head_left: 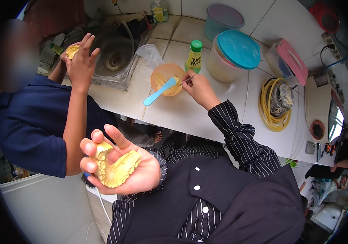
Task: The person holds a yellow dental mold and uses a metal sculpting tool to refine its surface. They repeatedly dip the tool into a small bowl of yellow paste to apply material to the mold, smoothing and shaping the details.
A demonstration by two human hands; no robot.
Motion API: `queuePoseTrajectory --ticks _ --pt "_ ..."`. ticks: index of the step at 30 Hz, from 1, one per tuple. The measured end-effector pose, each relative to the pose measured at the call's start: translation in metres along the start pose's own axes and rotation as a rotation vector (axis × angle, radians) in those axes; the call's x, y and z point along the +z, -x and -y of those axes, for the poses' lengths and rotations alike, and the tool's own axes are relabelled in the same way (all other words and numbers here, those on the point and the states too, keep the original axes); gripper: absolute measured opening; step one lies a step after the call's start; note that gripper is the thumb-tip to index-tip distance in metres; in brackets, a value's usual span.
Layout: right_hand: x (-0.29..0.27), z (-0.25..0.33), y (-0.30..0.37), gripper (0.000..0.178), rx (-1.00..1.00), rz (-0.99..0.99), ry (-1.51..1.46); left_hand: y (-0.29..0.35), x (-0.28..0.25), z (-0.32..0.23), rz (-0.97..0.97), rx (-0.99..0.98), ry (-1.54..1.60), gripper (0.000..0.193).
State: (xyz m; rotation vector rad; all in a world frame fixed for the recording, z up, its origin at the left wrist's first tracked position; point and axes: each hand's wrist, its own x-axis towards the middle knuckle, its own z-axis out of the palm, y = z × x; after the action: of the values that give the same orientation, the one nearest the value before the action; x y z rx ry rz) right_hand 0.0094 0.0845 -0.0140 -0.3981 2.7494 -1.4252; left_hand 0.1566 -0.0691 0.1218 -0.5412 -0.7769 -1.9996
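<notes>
yellow dental cast (115,167) lay in the left hand (127,168), low in the head view and off the counter, in front of the dark striped-sleeve clothing. that hand was palm up, fingers half curled round the cast's left end with the thumb raised above it; the row of moulded teeth showed along the cast's curved edge.

right hand (198,87) reached out over the white tiled counter (190,116), fingers pinched shut on a thin metal tool (183,82) whose tip went into the orange bowl (168,79). a light blue spatula (159,92) leaned in that bowl, its handle sticking out towards the counter's near edge. just behind the bowl stood a small yellow bottle with a green cap (194,57), and beside that a big cream tub with a teal lid (233,55). a second, paler tub (224,20) sat further back near the wall.

towards the counter's right end lay a coil of yellow hose (274,103), and behind it a clear box with a pink lid (289,61).

at the counter's left end was a sink (115,57). another person in a dark blue shirt (31,126) stood there, a hand (80,63) raised over the sink beside a second yellow piece (72,51).
</notes>
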Motion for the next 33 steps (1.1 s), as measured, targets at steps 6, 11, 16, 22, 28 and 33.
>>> queuePoseTrajectory --ticks 6,11,16,22,28,33 --pt "0.001 0.010 -0.019 0.010 -0.049 0.101 0.194 -0.008 0.002 0.013 -0.002 -0.016 -0.010 0.032" --pt "0.000 0.004 -0.019 0.015 -0.002 0.191 -0.031 -0.008 0.004 0.026 -0.032 -0.069 0.002 0.034" --pt "-0.011 -0.004 -0.006 0.019 0.068 0.089 -0.269 -0.010 0.007 0.046 -0.260 -0.090 -0.142 0.031" --pt "0.004 -0.006 -0.008 0.022 0.013 0.120 -0.065 -0.005 -0.003 0.058 -0.204 -0.231 -0.061 0.044" --pt "0.004 -0.017 -0.005 0.019 0.170 0.122 -0.489 -0.001 -0.027 0.066 -0.547 -0.668 0.459 0.045" --pt "-0.048 -0.007 0.037 0.021 0.355 -0.003 -1.102 0.019 -0.053 0.075 -0.576 -0.937 0.219 0.038"
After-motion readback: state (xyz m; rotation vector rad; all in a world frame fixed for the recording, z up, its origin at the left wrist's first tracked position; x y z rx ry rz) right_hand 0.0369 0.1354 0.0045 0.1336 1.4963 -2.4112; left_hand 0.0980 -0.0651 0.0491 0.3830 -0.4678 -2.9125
